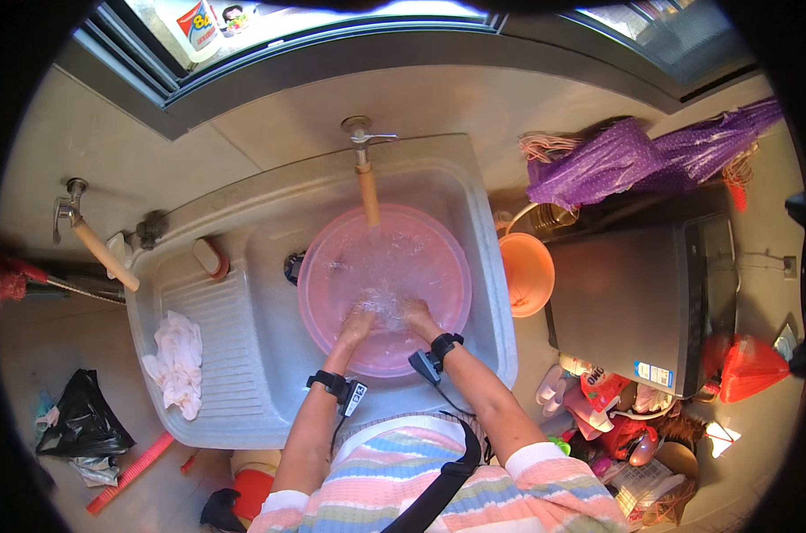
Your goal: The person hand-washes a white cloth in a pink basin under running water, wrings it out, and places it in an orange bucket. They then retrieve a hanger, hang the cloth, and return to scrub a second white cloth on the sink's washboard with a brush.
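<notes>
Both hands dip into water in a pink plastic basin (436,340) that stands in a stone-look laundry sink (283,373). My left hand (358,325) is left of the basin's middle, its fingers blurred by splashing water. My right hand (417,318) is a short way to its right, fingertips under the surface. Whether either one holds something cannot be made out. Water runs into the basin from a tan hose (368,193) fitted on the wall tap (362,136). A dark item (292,268) is partly hidden by the basin's left rim.
On the ribbed washboard (226,346) lie a crumpled pale cloth (173,366) and a brush (211,258). Another tap (73,200) with a hose is at left. An orange bucket (528,273) and a dark grey appliance (616,300) stand to the right. A purple cloth (603,163) hangs above them.
</notes>
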A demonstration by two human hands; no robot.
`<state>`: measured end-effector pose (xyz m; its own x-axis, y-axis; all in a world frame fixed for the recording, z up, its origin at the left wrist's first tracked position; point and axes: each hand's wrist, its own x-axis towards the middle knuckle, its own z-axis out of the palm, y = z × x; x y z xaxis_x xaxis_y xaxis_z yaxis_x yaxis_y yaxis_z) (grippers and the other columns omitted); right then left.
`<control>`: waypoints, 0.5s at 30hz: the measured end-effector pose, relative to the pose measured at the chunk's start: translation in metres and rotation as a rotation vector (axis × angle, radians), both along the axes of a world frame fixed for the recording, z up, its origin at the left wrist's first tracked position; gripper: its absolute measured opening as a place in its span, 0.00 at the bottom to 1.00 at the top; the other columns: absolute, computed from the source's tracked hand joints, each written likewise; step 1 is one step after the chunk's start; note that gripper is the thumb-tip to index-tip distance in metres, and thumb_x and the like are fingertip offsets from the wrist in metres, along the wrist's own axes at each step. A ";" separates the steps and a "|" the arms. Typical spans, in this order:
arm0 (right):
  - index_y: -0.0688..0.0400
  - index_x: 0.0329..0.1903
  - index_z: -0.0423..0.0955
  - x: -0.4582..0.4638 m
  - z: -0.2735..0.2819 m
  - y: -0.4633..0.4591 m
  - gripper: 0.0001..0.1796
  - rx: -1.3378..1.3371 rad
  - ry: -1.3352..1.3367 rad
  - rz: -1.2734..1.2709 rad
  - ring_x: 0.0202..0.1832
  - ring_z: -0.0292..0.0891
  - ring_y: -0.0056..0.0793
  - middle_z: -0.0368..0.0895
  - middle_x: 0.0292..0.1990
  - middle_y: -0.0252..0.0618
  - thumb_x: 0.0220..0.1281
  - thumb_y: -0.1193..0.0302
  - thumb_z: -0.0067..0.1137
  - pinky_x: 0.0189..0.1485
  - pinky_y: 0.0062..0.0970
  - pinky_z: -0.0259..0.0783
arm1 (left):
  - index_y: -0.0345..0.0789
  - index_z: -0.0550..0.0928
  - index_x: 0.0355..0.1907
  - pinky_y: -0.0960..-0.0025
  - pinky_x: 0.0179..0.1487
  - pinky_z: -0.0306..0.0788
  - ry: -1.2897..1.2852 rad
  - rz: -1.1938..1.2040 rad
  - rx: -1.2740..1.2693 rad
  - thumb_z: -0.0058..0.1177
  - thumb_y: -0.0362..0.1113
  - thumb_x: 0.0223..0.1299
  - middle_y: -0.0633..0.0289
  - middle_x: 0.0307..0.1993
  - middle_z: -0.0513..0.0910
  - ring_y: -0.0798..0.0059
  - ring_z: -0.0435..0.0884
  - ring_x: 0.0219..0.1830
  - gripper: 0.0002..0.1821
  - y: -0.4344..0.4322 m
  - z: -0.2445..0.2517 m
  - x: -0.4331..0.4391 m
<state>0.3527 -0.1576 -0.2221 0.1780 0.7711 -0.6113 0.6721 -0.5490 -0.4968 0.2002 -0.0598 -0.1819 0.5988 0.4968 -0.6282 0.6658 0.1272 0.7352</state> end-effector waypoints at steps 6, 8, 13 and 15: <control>0.62 0.41 0.76 -0.048 0.072 0.026 0.16 0.538 1.013 -0.639 0.35 0.73 0.26 0.79 0.35 0.33 0.64 0.62 0.50 0.39 0.31 0.71 | 0.43 0.73 0.51 0.64 0.51 0.71 -0.434 0.528 -1.100 0.32 0.64 0.64 0.61 0.47 0.75 0.66 0.74 0.50 0.29 0.006 0.005 -0.011; 0.60 0.32 0.77 -0.064 0.121 0.030 0.12 0.635 1.022 -0.473 0.29 0.76 0.30 0.80 0.28 0.40 0.52 0.63 0.60 0.36 0.32 0.70 | 0.43 0.75 0.46 0.68 0.47 0.74 -0.545 0.490 -1.166 0.33 0.62 0.65 0.63 0.41 0.77 0.70 0.77 0.44 0.26 0.011 0.011 -0.012; 0.57 0.17 0.76 -0.071 0.196 0.037 0.17 0.779 0.198 -0.180 0.22 0.75 0.44 0.76 0.18 0.46 0.52 0.58 0.56 0.28 0.37 0.70 | 0.42 0.74 0.43 0.66 0.40 0.74 -0.625 0.467 -0.583 0.45 0.51 0.64 0.66 0.37 0.76 0.74 0.76 0.40 0.16 0.014 0.019 -0.018; 0.56 0.16 0.76 -0.066 0.197 0.045 0.18 0.741 0.012 -0.139 0.21 0.75 0.45 0.76 0.17 0.47 0.53 0.58 0.54 0.26 0.38 0.70 | 0.41 0.74 0.40 0.71 0.36 0.73 -0.574 0.210 0.038 0.44 0.45 0.65 0.69 0.32 0.74 0.79 0.75 0.35 0.11 0.007 0.025 -0.015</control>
<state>0.2868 -0.1126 -0.0250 0.3004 0.9522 0.0561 0.6130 -0.1477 -0.7762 0.1847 -0.0528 -0.1570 0.7230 0.6569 -0.2141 0.1257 0.1797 0.9757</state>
